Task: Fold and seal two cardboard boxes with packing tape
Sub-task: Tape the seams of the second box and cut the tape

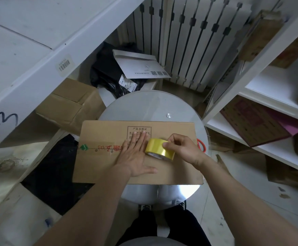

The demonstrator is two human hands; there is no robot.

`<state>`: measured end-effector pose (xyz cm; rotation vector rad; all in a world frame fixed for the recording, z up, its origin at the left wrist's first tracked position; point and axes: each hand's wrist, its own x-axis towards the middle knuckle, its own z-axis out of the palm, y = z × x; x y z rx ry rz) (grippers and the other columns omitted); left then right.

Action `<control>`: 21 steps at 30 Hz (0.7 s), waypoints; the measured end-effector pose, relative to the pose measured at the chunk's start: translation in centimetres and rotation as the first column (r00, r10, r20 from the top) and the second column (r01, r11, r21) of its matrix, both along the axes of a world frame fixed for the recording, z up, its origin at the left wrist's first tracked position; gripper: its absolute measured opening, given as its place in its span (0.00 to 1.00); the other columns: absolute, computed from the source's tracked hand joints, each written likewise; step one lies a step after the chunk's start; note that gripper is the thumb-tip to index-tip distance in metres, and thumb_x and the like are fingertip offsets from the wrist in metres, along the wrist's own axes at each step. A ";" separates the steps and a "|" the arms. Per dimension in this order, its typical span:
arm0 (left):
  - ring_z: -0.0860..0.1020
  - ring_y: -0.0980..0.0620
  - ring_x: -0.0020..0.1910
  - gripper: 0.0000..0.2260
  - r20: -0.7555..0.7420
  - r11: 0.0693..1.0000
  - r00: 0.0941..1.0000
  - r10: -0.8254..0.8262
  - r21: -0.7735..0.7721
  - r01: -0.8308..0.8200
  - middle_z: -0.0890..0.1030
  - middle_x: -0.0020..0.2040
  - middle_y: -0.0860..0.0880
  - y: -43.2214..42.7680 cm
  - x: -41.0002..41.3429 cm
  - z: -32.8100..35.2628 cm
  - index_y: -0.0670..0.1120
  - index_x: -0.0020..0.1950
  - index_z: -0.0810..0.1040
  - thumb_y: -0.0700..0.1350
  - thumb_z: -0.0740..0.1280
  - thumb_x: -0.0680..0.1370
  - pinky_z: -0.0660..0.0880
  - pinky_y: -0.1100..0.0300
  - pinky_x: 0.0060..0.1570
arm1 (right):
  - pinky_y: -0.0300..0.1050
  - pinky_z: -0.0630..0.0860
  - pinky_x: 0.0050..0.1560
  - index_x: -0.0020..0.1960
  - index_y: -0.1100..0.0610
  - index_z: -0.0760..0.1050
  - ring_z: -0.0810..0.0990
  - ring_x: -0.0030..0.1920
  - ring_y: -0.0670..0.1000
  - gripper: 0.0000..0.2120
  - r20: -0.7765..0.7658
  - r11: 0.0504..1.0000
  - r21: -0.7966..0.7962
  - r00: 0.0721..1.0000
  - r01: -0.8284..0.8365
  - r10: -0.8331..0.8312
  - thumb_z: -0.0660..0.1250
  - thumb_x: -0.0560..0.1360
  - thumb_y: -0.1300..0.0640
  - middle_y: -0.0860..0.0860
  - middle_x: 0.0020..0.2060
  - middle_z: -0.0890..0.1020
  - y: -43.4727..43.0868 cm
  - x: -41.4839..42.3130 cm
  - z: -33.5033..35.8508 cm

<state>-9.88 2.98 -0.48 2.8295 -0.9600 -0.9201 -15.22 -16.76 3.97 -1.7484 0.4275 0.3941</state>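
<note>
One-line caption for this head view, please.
Left hand pressed flat on a cardboard box on a round table; right hand grips a yellow tape roll beside it.

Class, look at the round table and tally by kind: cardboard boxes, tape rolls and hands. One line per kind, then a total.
cardboard box: 1
tape roll: 1, yellow
hands: 2, left hand flat on the box, right hand gripping the roll
Total: 4

Single head view, wide-angle, looks forward and steeply down, close over round bench [180, 107]; shelving [261, 71] frames both sides.
</note>
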 end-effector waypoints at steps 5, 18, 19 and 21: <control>0.23 0.48 0.72 0.57 -0.065 1.000 0.998 0.003 0.026 -0.001 0.22 0.73 0.53 -0.5 0.1 -0.4 0.50 0.75 0.25 0.76 0.61 0.67 0.34 0.45 0.73 | 0.41 0.68 0.40 0.44 0.62 0.76 0.71 0.39 0.47 0.11 0.012 0.991 -0.126 0.999 -0.047 0.049 0.71 0.75 0.54 0.51 0.36 0.74 -0.8 0.5 -0.2; 0.22 0.50 0.71 0.59 -0.089 0.998 0.996 0.026 0.059 -0.021 0.21 0.72 0.54 -0.6 0.2 -0.2 0.50 0.74 0.24 0.76 0.62 0.66 0.32 0.45 0.70 | 0.45 0.66 0.42 0.46 0.49 0.72 0.72 0.45 0.53 0.12 -0.220 0.564 -0.768 0.952 -0.303 0.211 0.65 0.74 0.41 0.48 0.44 0.76 -4.0 0.6 2.6; 0.22 0.50 0.71 0.59 -0.086 0.998 0.996 0.024 0.052 -0.020 0.21 0.72 0.54 -1.0 0.1 -0.3 0.50 0.74 0.24 0.77 0.62 0.66 0.32 0.45 0.70 | 0.44 0.66 0.43 0.48 0.49 0.72 0.73 0.46 0.53 0.13 -0.260 0.512 -0.791 0.941 -0.335 0.215 0.65 0.74 0.39 0.49 0.46 0.77 -4.5 0.4 2.9; 0.22 0.50 0.70 0.59 -0.082 0.999 0.996 0.019 0.052 -0.015 0.21 0.72 0.54 -1.0 0.0 -0.3 0.50 0.74 0.24 0.77 0.62 0.66 0.31 0.46 0.68 | 0.44 0.67 0.43 0.53 0.50 0.74 0.77 0.50 0.54 0.18 -0.329 0.442 -0.806 0.919 -0.394 0.220 0.63 0.75 0.37 0.51 0.51 0.80 -4.3 0.5 2.8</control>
